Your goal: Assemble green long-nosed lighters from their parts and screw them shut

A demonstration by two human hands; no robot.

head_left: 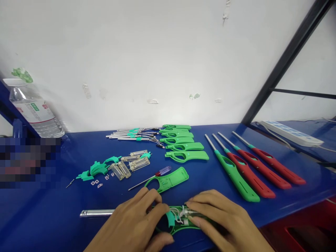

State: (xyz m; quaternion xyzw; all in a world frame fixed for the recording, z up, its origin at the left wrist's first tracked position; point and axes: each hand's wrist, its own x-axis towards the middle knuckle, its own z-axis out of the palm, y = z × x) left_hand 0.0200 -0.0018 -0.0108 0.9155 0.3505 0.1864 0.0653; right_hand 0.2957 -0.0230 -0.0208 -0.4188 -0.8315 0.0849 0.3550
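In front of me lies an open green gas lighter shell (193,227), its metal tube (97,213) pointing left. My left hand (136,220) closes around its front part, with thumb and fingertips beside the teal trigger (170,219). White wires (177,214) curl inside the shell. My right hand (223,218) grips the rear part, its fingertips on the end of a clear fuel tank (193,212) in the shell. The palm hides the rest of that tank. Just beyond sits an empty green shell half (174,180), next to a screwdriver (160,172).
Several green shells (187,155) and metal tubes with wires (131,139) lie at the back. Teal triggers (98,168), clear tanks (140,163) and small white pieces (99,185) lie left. Red lighters (278,169) and a green one (240,178) lie right. A water bottle (36,108) stands far left.
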